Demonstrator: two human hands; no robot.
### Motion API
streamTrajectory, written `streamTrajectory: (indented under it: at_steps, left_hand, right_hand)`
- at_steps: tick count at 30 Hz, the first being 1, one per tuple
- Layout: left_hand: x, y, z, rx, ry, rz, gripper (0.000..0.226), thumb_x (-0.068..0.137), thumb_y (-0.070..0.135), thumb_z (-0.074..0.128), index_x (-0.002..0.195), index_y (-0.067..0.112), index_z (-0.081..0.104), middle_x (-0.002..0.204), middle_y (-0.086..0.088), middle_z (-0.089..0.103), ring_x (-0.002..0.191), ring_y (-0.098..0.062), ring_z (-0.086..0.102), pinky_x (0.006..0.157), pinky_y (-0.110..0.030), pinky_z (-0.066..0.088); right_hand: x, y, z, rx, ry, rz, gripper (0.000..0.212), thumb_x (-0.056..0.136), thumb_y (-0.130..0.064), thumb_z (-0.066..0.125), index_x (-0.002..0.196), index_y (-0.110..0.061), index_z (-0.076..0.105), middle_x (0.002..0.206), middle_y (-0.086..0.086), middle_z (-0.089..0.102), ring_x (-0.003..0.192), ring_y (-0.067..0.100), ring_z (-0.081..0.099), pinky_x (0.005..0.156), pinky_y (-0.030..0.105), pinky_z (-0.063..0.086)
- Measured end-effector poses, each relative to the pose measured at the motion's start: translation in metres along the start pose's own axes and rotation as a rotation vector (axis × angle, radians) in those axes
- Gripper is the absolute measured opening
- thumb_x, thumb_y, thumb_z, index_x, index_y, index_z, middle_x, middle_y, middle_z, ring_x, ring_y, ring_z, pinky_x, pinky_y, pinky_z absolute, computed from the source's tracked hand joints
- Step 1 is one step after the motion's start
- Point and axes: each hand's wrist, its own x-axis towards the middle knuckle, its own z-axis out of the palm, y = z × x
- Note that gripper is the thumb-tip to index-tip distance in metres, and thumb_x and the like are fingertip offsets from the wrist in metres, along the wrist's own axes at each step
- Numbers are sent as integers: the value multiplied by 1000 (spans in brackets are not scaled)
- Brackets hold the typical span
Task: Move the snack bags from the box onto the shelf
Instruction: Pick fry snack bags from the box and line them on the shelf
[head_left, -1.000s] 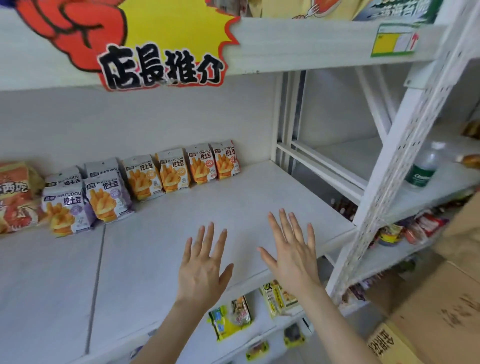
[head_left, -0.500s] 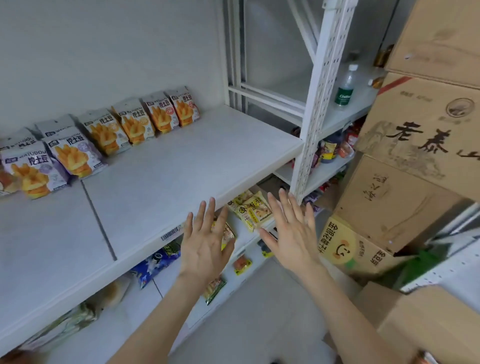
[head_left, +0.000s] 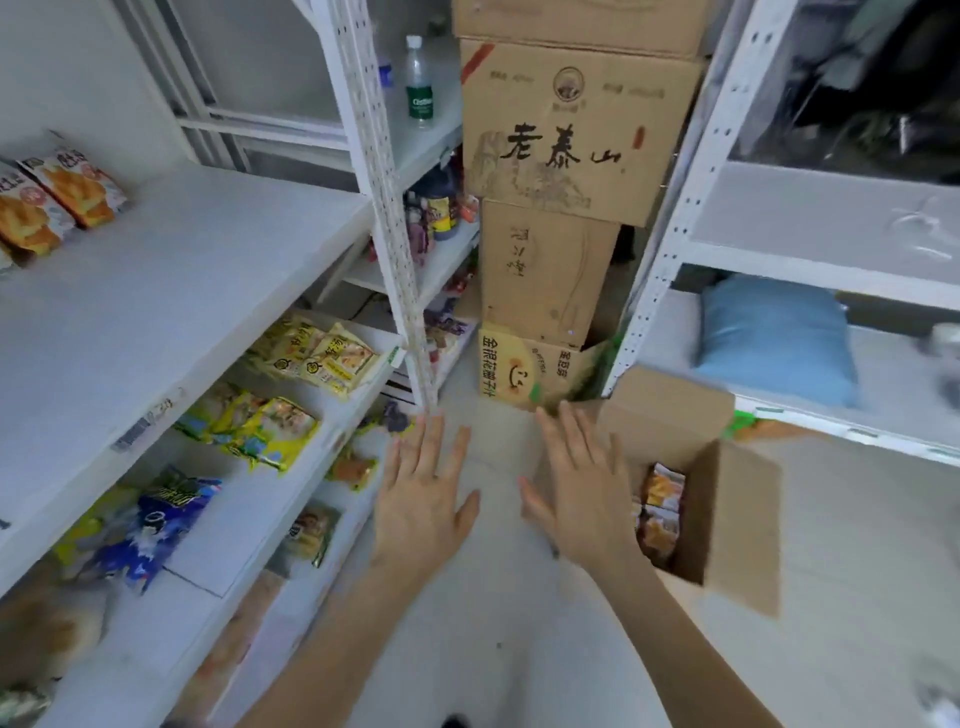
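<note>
Since a second ago the view is being swung away from the shelf (head_left: 171, 291) and down to the floor, where an open cardboard box (head_left: 727, 519) is now being brought into sight at about 4 o'clock. This is being read as the end of one placement and the start of a fresh reach for more stock.

The left hand (head_left: 421, 499) and the right hand (head_left: 582, 499) are being held flat over the floor with fingers spread; neither grip is being closed on anything, as before. The right hand is being carried nearest the box, partly in front of its near wall.

Inside the box, snack bags (head_left: 660, 514) are being seen standing on edge, orange and yellow print showing, glossy and crinkled; how many are left cannot be told. Matching bags already placed (head_left: 57, 197) are being shown leaning at the shelf's back edge, at about 10 o'clock, with much of the shelf surface bare.
</note>
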Motion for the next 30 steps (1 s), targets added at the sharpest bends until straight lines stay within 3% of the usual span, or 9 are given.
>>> streamTrajectory:
  at_steps: [5, 11, 16, 21, 26, 30]
  left_hand:
    - [-9, 93, 27, -100, -32, 160, 66, 87, 49, 40, 145, 17, 36, 147, -18, 45, 135, -35, 44, 110, -51, 34]
    - [-26, 188, 48, -175, -121, 286, 75, 80, 39, 70, 145, 15, 43, 152, -17, 40, 139, -35, 39, 112, -49, 34]
    - [-36, 243, 71, -208, -199, 353, 76, 77, 37, 75, 144, 14, 47, 149, -18, 43, 139, -35, 40, 107, -47, 42]
    - [-30, 275, 104, -280, -295, 302, 72, 84, 40, 69, 147, 18, 42, 151, -15, 42, 134, -31, 46, 90, -35, 54]
    - [-3, 283, 150, -417, -360, 186, 70, 92, 36, 60, 152, 15, 30, 157, -10, 29, 145, -26, 27, 104, -35, 43]
    - [24, 275, 198, -472, -415, 90, 70, 96, 35, 55, 154, 16, 21, 160, -7, 23, 147, -23, 20, 112, -32, 29]
  right_hand:
    - [-77, 80, -11, 9, -6, 183, 73, 88, -59, 41, 149, -20, 25, 150, 10, 42, 138, 27, 38, 110, 53, 26]
    - [-159, 154, -17, -46, -36, 337, 73, 91, -59, 39, 150, -17, 32, 151, 10, 40, 138, 28, 37, 109, 53, 30]
    - [-208, 197, -13, -24, -101, 479, 75, 92, -63, 28, 152, -18, 27, 155, 11, 34, 141, 29, 35, 112, 54, 28]
    - [-227, 233, -3, 20, -95, 578, 77, 91, -63, 28, 153, -18, 24, 156, 10, 30, 141, 28, 35, 111, 52, 31]
    - [-214, 267, 24, 119, -83, 661, 80, 88, -67, 28, 153, -19, 21, 157, 10, 29, 142, 27, 33, 113, 47, 30]
    - [-189, 290, 63, 204, -119, 690, 78, 92, -59, 45, 154, -20, 17, 158, 9, 26, 143, 26, 30, 114, 44, 28]
